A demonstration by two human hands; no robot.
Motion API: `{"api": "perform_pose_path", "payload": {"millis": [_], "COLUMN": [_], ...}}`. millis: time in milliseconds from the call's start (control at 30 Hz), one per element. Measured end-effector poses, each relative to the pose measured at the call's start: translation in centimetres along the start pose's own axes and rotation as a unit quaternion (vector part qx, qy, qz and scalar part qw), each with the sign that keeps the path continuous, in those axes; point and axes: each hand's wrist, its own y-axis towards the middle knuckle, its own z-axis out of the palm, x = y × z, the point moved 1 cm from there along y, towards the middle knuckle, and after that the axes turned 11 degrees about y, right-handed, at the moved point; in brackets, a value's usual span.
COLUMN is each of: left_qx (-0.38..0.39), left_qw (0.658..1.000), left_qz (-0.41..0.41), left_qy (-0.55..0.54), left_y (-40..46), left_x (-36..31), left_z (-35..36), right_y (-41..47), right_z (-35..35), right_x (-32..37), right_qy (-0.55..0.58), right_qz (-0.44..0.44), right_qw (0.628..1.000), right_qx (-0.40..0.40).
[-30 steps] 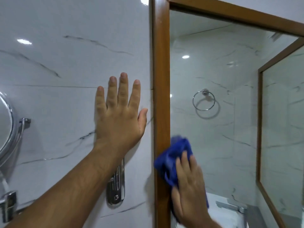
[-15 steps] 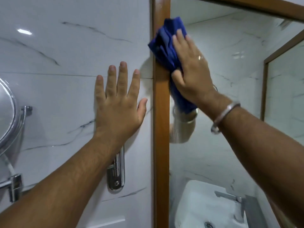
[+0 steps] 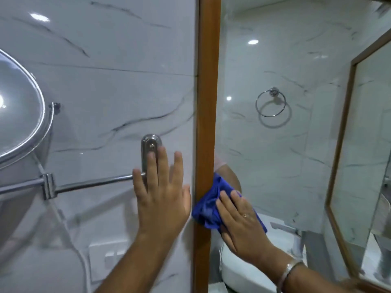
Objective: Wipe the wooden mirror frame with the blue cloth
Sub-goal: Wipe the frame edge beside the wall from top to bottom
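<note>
We look forward at a white marble-patterned wall (image 3: 101,85) and the vertical left side of a wooden mirror frame (image 3: 208,102) that runs from top to bottom of the view. Our right hand (image 3: 239,220) lies flat with its fingers together and presses a crumpled blue cloth (image 3: 208,206) against the frame low down, where the wood meets the glass. The cloth overlaps the wood and part of the mirror (image 3: 275,155). A ring shows on one finger and a metal bangle (image 3: 288,271) sits at the wrist.

Our left hand (image 3: 161,197) is open wide, empty, palm flat on the wall just beside the frame. Its fingertips cover the lower part of a chrome wall bracket (image 3: 150,144), from which a chrome rod (image 3: 93,183) reaches left towards a round shaving mirror (image 3: 19,119).

In the mirror's reflection we see a towel ring (image 3: 270,103), a white basin (image 3: 243,269) and another wooden frame at the right.
</note>
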Motion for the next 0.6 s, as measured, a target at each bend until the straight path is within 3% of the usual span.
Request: {"api": "perform_pose_path", "payload": {"millis": [167,400,600], "left_qx": [0.010,0.012,-0.010], "left_qw": [1.000,0.999,0.999], "left_qz": [0.022,0.030,0.033], "left_qy": [0.015,-0.001,-0.013], "left_y": [-8.8,-9.0,-9.4], "left_x": [-0.7,-0.5,-0.8], "left_z": [2.4,5.7,6.3], "right_y": [4.3,17.0,12.6], "right_z": [-3.2,-9.1,-4.4], "right_x": [-1.9,-4.8,-3.7], "right_qy": [0.008,0.048,0.066], "right_qz": [-0.018,0.067,0.045], "right_qw": [0.999,0.984,0.971], "right_qx": [-0.034,-0.161,-0.224]}}
